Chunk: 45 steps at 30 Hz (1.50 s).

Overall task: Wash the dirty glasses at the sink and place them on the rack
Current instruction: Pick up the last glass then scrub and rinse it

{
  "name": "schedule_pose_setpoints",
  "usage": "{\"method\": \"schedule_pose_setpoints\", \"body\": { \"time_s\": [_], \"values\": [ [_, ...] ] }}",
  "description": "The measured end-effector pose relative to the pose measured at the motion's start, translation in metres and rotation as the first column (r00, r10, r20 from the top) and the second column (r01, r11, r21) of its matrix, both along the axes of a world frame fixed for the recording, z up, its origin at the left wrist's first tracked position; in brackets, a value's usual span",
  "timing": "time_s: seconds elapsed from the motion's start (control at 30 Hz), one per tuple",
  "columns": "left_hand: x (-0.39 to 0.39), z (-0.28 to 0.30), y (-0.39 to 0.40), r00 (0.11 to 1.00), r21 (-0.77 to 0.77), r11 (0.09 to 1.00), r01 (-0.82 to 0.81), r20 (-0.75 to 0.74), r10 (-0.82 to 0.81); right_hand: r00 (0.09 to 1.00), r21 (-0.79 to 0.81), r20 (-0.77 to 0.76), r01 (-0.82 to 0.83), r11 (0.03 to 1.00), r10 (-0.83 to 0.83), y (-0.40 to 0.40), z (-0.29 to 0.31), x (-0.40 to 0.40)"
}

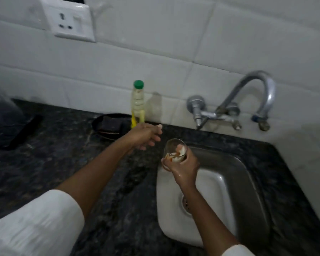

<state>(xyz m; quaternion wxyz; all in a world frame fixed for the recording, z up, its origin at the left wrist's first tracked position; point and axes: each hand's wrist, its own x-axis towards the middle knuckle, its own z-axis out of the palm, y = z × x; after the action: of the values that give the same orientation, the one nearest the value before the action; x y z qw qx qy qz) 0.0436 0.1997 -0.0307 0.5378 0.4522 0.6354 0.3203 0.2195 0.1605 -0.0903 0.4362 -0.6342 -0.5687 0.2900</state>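
Note:
My right hand [184,166] grips a clear drinking glass [174,145] over the near-left corner of the steel sink [229,182]; my fingers show through the glass wall. My left hand [146,135] hovers over the dark counter just left of the glass, fingers loosely spread and holding nothing. It is right in front of a soap bottle [138,104] with yellowish liquid and a green cap. No rack is in view.
A chrome tap [257,100] arches from the white tiled wall over the sink's back. A dark sponge [109,124] lies in a black dish left of the bottle. A dark upturned container [4,111] stands at far left. A wall socket [70,21] sits high left.

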Motion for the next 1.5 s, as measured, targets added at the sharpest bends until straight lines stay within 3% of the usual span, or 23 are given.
{"method": "schedule_pose_setpoints", "body": {
  "time_s": [0.07, 0.2, 0.37, 0.57, 0.93, 1.33, 1.5],
  "values": [
    [0.042, 0.005, 0.02, 0.996, 0.004, 1.0, 0.023, -0.085, -0.022, 0.998, -0.007, 0.033, 0.061, 0.998, -0.061, 0.004, 0.005, 0.039],
    [0.105, 0.013, 0.048, 0.95, 0.226, 0.974, 0.018, -0.309, 0.055, 0.991, -0.052, 0.041, 0.126, 0.991, -0.124, 0.017, 0.012, 0.104],
    [0.149, 0.018, 0.056, 0.797, 0.336, 0.941, -0.03, -0.561, 0.226, 0.997, -0.08, 0.046, 0.063, 0.995, -0.06, 0.037, 0.012, 0.153],
    [0.154, 0.016, 0.061, 0.763, 0.384, 0.921, -0.059, -0.577, 0.29, 1.0, -0.088, 0.013, 0.007, 0.996, -0.006, 0.049, 0.018, 0.165],
    [0.143, 0.007, 0.064, 0.909, 0.385, 0.916, -0.116, -0.331, 0.254, 0.998, -0.068, -0.056, -0.022, 0.997, 0.018, 0.05, 0.033, 0.149],
    [0.147, 0.009, 0.061, 0.946, 0.251, 0.946, -0.207, -0.193, 0.259, 0.999, -0.044, -0.037, -0.014, 0.999, 0.012, 0.038, 0.045, 0.155],
    [0.16, 0.002, 0.04, 0.96, 0.083, 0.957, -0.277, 0.052, 0.274, 0.999, -0.032, -0.032, -0.011, 0.999, 0.01, 0.036, 0.052, 0.155]
  ]
}}
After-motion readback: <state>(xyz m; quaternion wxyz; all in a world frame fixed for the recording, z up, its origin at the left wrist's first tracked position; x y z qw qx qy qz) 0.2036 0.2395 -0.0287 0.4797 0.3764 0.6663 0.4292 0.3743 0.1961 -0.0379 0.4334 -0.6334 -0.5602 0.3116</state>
